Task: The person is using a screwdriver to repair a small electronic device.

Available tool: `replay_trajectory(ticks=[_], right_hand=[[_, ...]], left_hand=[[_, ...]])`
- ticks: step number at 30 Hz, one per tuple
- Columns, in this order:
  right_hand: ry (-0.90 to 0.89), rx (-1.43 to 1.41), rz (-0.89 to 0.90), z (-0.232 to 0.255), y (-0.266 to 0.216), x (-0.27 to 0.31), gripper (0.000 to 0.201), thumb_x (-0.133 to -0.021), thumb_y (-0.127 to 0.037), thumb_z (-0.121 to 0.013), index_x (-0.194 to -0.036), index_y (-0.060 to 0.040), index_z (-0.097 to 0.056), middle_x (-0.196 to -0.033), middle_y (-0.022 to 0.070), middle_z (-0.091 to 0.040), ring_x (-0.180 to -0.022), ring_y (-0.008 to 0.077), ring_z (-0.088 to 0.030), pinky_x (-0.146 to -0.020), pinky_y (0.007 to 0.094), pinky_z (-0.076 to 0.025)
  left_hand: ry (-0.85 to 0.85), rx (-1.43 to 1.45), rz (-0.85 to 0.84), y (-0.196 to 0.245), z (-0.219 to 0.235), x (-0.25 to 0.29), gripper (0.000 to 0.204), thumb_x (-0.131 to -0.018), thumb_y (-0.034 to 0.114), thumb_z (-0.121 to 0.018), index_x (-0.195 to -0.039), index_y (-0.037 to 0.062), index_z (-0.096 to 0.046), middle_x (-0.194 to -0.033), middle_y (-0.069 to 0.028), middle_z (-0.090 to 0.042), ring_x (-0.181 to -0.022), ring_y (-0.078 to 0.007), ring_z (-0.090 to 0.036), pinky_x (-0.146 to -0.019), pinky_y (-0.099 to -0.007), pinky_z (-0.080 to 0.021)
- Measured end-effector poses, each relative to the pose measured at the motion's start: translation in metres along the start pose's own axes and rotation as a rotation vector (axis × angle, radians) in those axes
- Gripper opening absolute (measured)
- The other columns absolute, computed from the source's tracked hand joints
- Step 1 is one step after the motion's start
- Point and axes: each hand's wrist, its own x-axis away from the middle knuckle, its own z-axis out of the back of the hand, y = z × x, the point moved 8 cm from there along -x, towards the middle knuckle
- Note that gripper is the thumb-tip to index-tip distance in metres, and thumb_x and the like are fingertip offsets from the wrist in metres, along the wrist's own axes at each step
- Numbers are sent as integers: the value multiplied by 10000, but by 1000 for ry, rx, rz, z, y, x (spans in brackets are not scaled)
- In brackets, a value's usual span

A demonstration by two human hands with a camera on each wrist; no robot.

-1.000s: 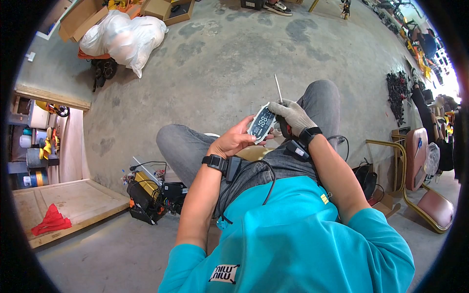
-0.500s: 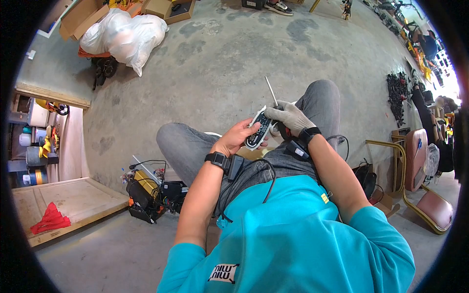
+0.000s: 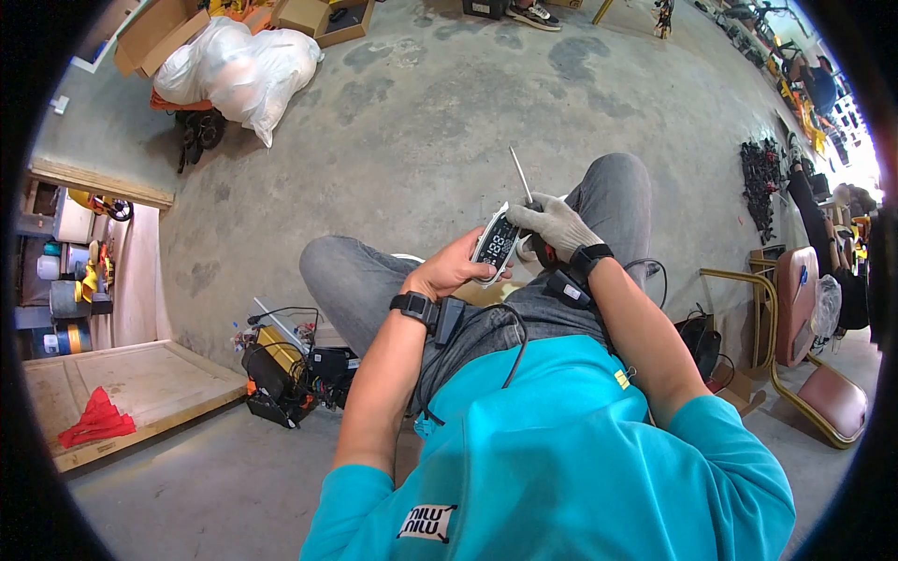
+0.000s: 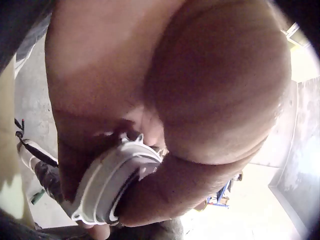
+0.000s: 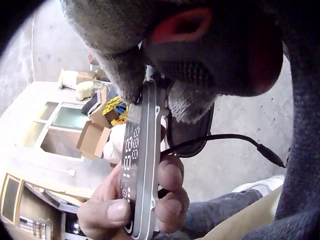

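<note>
The person's bare left hand [image 3: 442,271] holds an oval display panel with a dark face, white glowing numbers and a pale rim [image 3: 495,243]. The thumb presses on the front near the low end, and the other fingers curl behind the back. The panel is tilted, up over the person's lap, between the two hands.

The right hand, in a grey knit glove [image 3: 559,228], grips a chunky black and red handle [image 5: 215,60]. Its fingers bend round the handle. A thin metal rod [image 3: 520,172] sticks up past this hand, pointing away from the person. The gloved fingers are right at the top end of the panel.

In the right wrist view, a black cord [image 5: 215,137] runs behind the panel. Both wrists have black straps. The person wears a bright blue-green shirt [image 3: 552,430] and grey jeans [image 3: 351,280].

On the grey floor [image 3: 421,122], near its far left corner, sits a big puffy white plastic bag [image 3: 238,75], with an open brown cardboard box [image 3: 157,45] beside it. By the left knee is a pile of black and yellow parts [image 3: 281,360]. A red cloth [image 3: 97,420] lies near the left end of a flat wooden board [image 3: 173,374]. At the right stands a pink chair with a gold frame [image 3: 796,304].
</note>
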Motion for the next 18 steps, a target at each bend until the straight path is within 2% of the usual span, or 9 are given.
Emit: replay_trajectory(ticks=[3, 5, 6, 8, 9, 13, 18], right_hand=[[29, 22, 27, 2, 0, -2, 389, -915, -390, -693, -1039, -22, -681, -825, 52, -659, -669, 125, -598, -595, 284, -480], [38, 66, 1, 3, -1, -1, 413, -908, -398, -695, -1044, -8, -680, -821, 59, -660, -679, 131, -607, -606, 291, -490], [38, 66, 1, 4, 2, -2, 413, -908, -398, -695, -1044, -8, -680, -821, 59, -660, -679, 131, -607, -606, 291, -490], [-38, 61, -24, -2, 9, -7, 377, -923, -345, -713, -1073, -3, -662, -825, 35, -652, -684, 97, -608, -606, 260, -506], [-39, 62, -25, -2, 9, -6, 377, -923, -345, -713, -1073, -3, -662, -825, 35, -652, -684, 98, -608, -606, 260, -506], [-78, 55, -16, -6, 8, -7, 375, -910, -343, -728, -1066, -8, -664, -815, 36, -650, -685, 101, -606, -612, 256, -507], [-24, 34, -35, -4, 6, -4, 356, -911, -337, -723, -1041, -11, -664, -810, 35, -646, -685, 99, -602, -607, 259, -505]], left_hand=[[-20, 68, 18, 0, -1, 0, 495, -925, 98, -721, -1342, 8, -468, -1134, -134, -674, -1037, -232, -686, -925, -391, -577], [60, 154, 115, -12, 11, -3, 412, -964, 184, -708, -1284, 14, -513, -1079, -117, -680, -972, -218, -711, -830, -364, -610], [61, 154, 115, -11, 11, -4, 412, -964, 184, -708, -1284, 14, -513, -1079, -117, -680, -972, -218, -711, -830, -364, -610], [224, 53, 195, -18, 23, -3, 363, -978, 267, -703, -1206, 22, -563, -1021, -99, -680, -851, -200, -722, -724, -331, -622], [251, 39, 186, -15, 23, -3, 359, -953, 293, -735, -1147, 24, -597, -964, -79, -680, -762, -181, -708, -672, -313, -619], [266, -99, 192, -12, 25, -2, 341, -938, 253, -756, -1131, 19, -600, -925, -71, -685, -751, -170, -692, -673, -307, -600], [192, -175, 101, -9, 23, -4, 285, -888, 95, -773, -1100, 4, -604, -906, -93, -708, -776, -186, -698, -744, -340, -581]])
